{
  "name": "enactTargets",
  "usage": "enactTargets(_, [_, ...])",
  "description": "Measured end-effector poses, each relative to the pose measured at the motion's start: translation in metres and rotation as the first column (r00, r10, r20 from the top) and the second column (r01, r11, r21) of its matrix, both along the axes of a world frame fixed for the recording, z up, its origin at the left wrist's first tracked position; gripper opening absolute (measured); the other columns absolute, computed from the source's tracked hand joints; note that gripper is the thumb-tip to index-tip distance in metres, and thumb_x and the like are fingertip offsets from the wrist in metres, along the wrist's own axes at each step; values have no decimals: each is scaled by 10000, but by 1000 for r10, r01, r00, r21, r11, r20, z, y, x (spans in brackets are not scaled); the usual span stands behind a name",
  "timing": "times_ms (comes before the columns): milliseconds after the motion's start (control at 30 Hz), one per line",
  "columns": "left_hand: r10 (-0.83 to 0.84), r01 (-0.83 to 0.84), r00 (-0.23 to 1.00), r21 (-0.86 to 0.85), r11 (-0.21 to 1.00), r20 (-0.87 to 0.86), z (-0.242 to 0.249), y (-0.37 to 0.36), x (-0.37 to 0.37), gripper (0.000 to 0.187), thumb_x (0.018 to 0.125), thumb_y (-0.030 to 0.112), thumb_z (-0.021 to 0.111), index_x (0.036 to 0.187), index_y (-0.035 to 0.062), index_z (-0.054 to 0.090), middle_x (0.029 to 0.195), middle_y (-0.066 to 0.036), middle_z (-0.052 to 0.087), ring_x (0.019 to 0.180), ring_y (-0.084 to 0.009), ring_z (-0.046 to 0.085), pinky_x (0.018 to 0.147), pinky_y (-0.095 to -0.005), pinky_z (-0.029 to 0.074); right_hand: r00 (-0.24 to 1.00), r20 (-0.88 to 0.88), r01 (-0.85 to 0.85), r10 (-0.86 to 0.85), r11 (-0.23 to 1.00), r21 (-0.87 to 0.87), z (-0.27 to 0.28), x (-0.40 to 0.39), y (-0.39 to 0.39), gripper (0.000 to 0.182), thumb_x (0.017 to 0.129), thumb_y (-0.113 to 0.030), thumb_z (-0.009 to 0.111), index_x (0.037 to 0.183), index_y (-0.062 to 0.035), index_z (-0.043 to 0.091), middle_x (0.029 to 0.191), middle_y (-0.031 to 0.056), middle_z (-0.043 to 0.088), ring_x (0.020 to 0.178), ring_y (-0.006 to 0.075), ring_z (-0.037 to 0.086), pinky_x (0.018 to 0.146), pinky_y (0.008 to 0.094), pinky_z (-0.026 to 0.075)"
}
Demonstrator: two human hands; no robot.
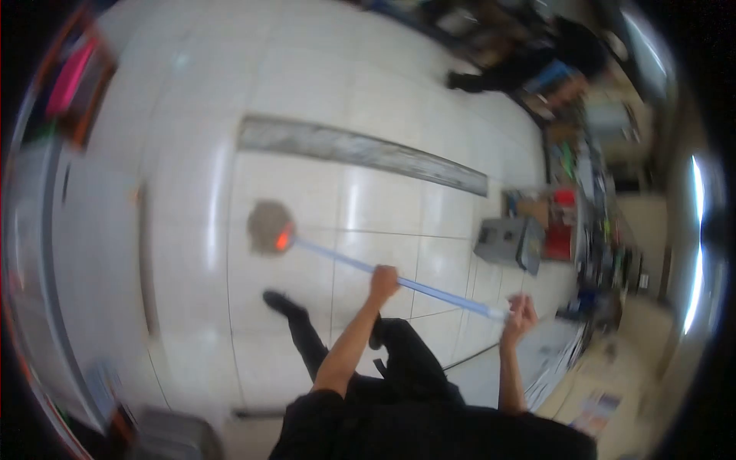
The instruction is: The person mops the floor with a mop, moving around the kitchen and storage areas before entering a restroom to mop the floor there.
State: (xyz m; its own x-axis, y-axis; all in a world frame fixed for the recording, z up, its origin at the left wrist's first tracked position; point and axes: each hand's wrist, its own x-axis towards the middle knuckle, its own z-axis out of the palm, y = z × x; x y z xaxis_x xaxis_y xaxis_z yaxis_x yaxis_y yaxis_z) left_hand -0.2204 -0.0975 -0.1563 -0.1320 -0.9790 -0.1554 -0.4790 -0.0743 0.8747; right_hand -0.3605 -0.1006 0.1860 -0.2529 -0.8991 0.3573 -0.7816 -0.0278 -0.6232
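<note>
A mop (441, 294) with a pale blue pole slants across the view. Its round grey-brown head (268, 224), with an orange-red joint, rests on the tiled floor and looks blurred. My left hand (385, 282) is wrapped round the middle of the pole. At the pole's white upper end is my right hand (520, 316), its fingers curled about the tip and partly blurred.
A dark grating strip (360, 152) crosses the floor beyond the mop. On the right stands a grey bin (506, 240) near red items (561, 230). Another person (548, 65) is at the upper right. A pale cabinet (96, 245) lines the left side.
</note>
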Motion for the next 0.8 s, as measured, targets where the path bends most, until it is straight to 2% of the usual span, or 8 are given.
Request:
enactTargets(133, [62, -28, 979, -171, 985, 193, -65, -8, 42, 260, 586, 191, 712, 752, 68, 554, 802, -124, 559, 786, -313, 519, 738, -421, 401, 847, 493, -202, 201, 978, -54, -52, 10, -51, 417, 919, -244, 418, 577, -18, 497, 557, 68, 531, 478, 151, 501, 616, 357, 499])
enactTargets(233, [196, -165, 938, -128, 978, 284, -135, 4, 78, 392, 581, 137, 715, 965, 125, 634, 874, -112, 576, 944, -317, 489, 937, -463, 322, 99, 993, -167, -59, 983, 75, -138, 21, -71, 493, 901, -458, 317, 682, -54, 495, 546, 93, 480, 553, 199, 490, 771, 458, 436])
enactTargets(300, [186, -169, 934, -83, 982, 305, -172, -22, 102, 362, 559, 145, 707, 917, 140, 653, 835, -99, 575, 876, -312, 510, 891, -504, 337, -21, 1000, -325, 16, 945, -22, -191, 15, -110, 552, 879, -528, 313, 588, -72, 420, 500, 75, 404, 517, 196, 425, 618, 356, 384])
enactTargets(367, [409, -349, 838, -221, 911, 361, -192, -45, 113, 117, 637, 170, 680, 708, 85, 642, 642, -134, 554, 650, -343, 535, 596, -459, 416, -141, 988, -343, 64, 933, -109, -279, 4, -123, 528, 880, -492, 364, 550, -80, 366, 474, 48, 334, 488, 172, 377, 525, 325, 324])
enactTargets(433, [111, -155, 868, 52, 987, 484, -239, -53, 98, 146, 670, 196, 668, 746, 74, 642, 670, -135, 568, 660, -345, 532, 587, -430, 415, -258, 965, -328, 51, 935, -136, -299, -41, -148, 413, 902, -333, 440, 575, -101, 340, 486, -1, 277, 449, 129, 283, 454, 272, 227])
enactTargets(533, [125, 7, 915, -327, 945, 383, -223, -107, -75, 213, 644, 239, 670, 755, 57, 675, 679, -142, 609, 676, -322, 566, 658, -425, 413, -129, 991, -273, 43, 959, -77, -320, -223, -173, 404, 905, -324, 432, 559, -139, 336, 488, -27, 216, 441, 96, 242, 450, 269, 222])
enactTargets(567, [-31, 63, 920, -69, 996, 390, -250, -114, -137, 406, 557, 214, 713, 949, 127, 652, 790, -81, 600, 829, -282, 526, 788, -408, 379, 15, 1000, -164, 20, 986, -17, -321, -300, -167, 403, 907, -357, 391, 567, -151, 326, 487, -35, 213, 435, 95, 229, 437, 270, 216])
enactTargets(800, [-527, 524, 845, -59, 850, -85, -68, -186, -658, 153, 506, 218, 682, 609, 167, 582, 561, -26, 551, 626, -242, 551, 667, -387, 407, 412, 897, 533, -161, 841, -94, -105, -687, -86, 440, 885, -251, 388, 489, -156, 224, 426, -19, 182, 411, 94, 148, 388, 255, 185])
